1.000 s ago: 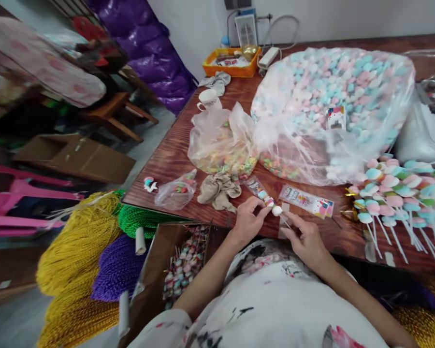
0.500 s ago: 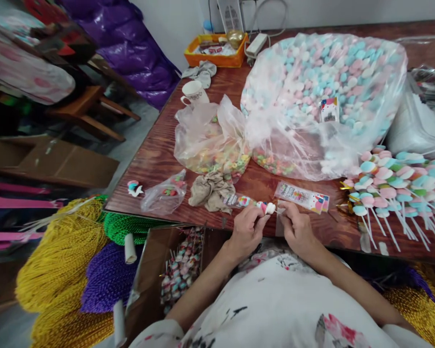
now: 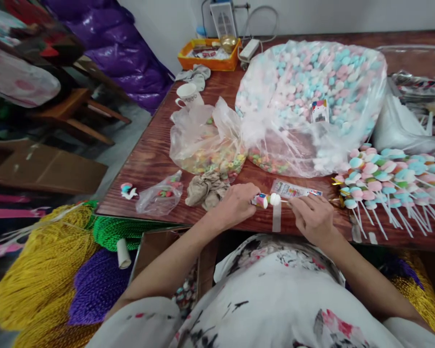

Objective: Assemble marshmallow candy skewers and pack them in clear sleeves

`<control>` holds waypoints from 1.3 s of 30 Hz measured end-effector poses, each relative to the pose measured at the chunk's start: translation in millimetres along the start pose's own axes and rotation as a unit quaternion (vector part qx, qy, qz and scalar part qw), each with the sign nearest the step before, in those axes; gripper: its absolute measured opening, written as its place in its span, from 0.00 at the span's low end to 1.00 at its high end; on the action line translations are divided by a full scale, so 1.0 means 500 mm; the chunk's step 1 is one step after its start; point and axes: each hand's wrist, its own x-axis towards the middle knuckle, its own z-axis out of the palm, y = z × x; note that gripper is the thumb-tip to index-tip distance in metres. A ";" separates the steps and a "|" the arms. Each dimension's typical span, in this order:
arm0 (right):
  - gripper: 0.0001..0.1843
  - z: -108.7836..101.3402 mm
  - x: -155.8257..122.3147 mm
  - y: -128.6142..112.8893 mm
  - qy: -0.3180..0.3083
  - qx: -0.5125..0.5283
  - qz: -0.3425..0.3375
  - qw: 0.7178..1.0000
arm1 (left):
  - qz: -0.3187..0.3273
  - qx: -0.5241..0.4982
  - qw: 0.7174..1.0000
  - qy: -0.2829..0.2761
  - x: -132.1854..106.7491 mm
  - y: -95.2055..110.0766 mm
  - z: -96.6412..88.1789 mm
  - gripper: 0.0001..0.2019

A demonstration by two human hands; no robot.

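My left hand [image 3: 235,205] is closed round a marshmallow skewer [image 3: 268,199] in a clear printed sleeve, held just above the table's near edge. My right hand [image 3: 311,217] pinches the skewer's thin stick at the other end, right beside the white marshmallow. A strip of clear wrapper [image 3: 276,220] hangs below the skewer. A flat stack of printed sleeves [image 3: 293,190] lies on the wooden table [image 3: 148,159] just behind my hands. Many finished marshmallow skewers [image 3: 391,179] are piled to the right.
A huge clear bag of pastel marshmallows [image 3: 311,92] fills the table's middle, with a smaller bag of coloured rings [image 3: 210,145] left of it. A beige cloth [image 3: 206,188], a small bag [image 3: 161,195] and a cup [image 3: 188,94] lie left. A box of skewers [image 3: 184,290] and cord bundles [image 3: 47,280] sit below.
My left hand has slid up over the sleeved skewer and closed round it. The skewer now lies level, and my right hand has shifted slightly right along the stick.
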 end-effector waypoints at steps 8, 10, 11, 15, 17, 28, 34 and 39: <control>0.11 -0.016 0.011 -0.021 -0.100 0.047 0.024 0.994 | -0.008 0.056 0.998 -0.013 0.003 0.063 0.008 0.05; 0.12 -0.009 0.018 -0.022 -0.157 0.128 0.073 0.976 | -0.004 0.062 0.998 -0.007 0.002 0.067 0.015 0.05; 0.13 -0.004 0.022 -0.023 -0.186 0.177 0.101 0.961 | -0.001 0.065 0.998 -0.003 0.001 0.067 0.020 0.05; 0.19 0.021 0.025 -0.023 -0.265 0.335 0.179 0.886 | 0.005 0.083 0.996 0.025 -0.003 0.051 0.031 0.06; 0.19 0.029 0.016 -0.024 -0.276 0.361 0.181 0.872 | -0.012 0.088 0.995 0.032 -0.005 0.036 0.029 0.06; 0.11 0.008 0.006 -0.009 -0.089 0.078 -0.087 0.989 | -0.008 -0.207 0.949 -0.238 0.038 -0.003 -0.003 0.17; 0.13 0.000 0.036 -0.055 -0.045 -0.037 -0.168 0.984 | 0.018 -0.326 0.897 -0.298 0.062 0.012 0.009 0.11; 0.14 0.029 0.042 -0.047 -0.094 -0.027 -0.109 0.989 | 0.004 -0.247 0.946 -0.211 0.054 0.017 0.016 0.10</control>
